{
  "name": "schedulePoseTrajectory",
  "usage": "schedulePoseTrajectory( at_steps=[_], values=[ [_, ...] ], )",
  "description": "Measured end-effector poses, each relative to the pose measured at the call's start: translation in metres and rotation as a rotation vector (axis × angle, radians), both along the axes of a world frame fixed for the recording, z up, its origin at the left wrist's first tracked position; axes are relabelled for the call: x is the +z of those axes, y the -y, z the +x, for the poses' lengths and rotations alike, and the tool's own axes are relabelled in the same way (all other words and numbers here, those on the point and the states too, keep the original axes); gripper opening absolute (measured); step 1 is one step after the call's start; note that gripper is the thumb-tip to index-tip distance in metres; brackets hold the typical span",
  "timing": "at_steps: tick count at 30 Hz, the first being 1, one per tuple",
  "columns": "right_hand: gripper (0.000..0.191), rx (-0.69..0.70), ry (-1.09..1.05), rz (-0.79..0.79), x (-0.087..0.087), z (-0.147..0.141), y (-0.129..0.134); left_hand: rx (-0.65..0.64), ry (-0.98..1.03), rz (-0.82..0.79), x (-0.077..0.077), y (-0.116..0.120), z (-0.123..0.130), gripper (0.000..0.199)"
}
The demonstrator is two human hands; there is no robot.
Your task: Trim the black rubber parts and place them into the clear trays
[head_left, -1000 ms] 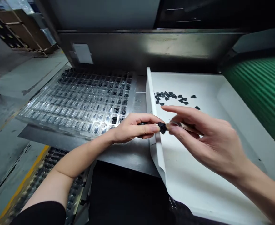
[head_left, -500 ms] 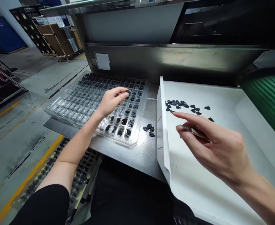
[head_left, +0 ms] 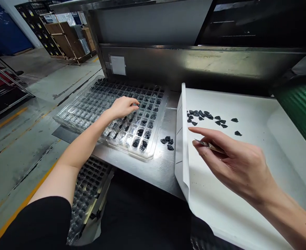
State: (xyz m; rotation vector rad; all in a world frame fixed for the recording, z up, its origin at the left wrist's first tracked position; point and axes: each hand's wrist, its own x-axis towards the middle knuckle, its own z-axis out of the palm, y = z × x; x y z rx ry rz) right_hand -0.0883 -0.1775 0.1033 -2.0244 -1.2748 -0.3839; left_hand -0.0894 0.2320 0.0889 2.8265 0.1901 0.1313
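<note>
Working over the clear tray (head_left: 145, 155) left of centre, the left hand (head_left: 123, 106) does best to stay light and knock none of the black parts (head_left: 170, 147) in its pockets, with the pointed tool (head_left: 212, 147) kept well away from it. That left arm reaches up from the lower left, palm down, thumb and forefinger close, though I can't tell whether they pinch anything; the right hand (head_left: 236, 161), forefinger extended, grips the tool above the white bin (head_left: 220, 205) at right.
</note>
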Motion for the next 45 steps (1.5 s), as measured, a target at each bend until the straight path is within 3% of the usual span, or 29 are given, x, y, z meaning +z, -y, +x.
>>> schedulePoseTrajectory(
  at_steps=[6, 17, 24, 31, 33, 38, 41, 45],
  values=[
    [0.034, 0.015, -0.005, -0.009, -0.003, 0.001, 0.002, 0.066, 0.058, -0.054, 0.008, -0.021, -0.006, 0.052],
    [0.034, 0.026, -0.01, -0.028, -0.006, 0.003, 0.003, 0.055, -0.026, -0.012, 0.001, -0.031, -0.003, 0.056],
    [0.033, 0.039, 0.013, -0.054, -0.009, 0.003, 0.0, 0.098, -0.066, 0.089, -0.001, -0.04, 0.018, 0.05],
    [0.031, 0.042, 0.025, -0.052, -0.006, 0.002, 0.0, 0.106, -0.041, 0.029, -0.006, -0.039, 0.032, 0.056],
    [0.031, 0.047, 0.031, -0.045, -0.004, 0.002, 0.0, 0.109, 0.029, -0.139, -0.003, -0.038, 0.029, 0.051],
    [0.031, 0.062, 0.026, -0.004, -0.005, 0.003, 0.001, 0.093, 0.305, -0.977, 0.01, -0.015, 0.016, 0.037],
    [0.03, 0.055, 0.007, 0.027, -0.007, 0.004, 0.001, -0.058, 0.322, -1.262, 0.015, 0.023, 0.004, 0.039],
    [0.025, 0.034, -0.038, 0.085, -0.008, 0.003, -0.001, -0.214, 0.092, -1.55, 0.013, 0.09, -0.015, 0.048]
  ],
)
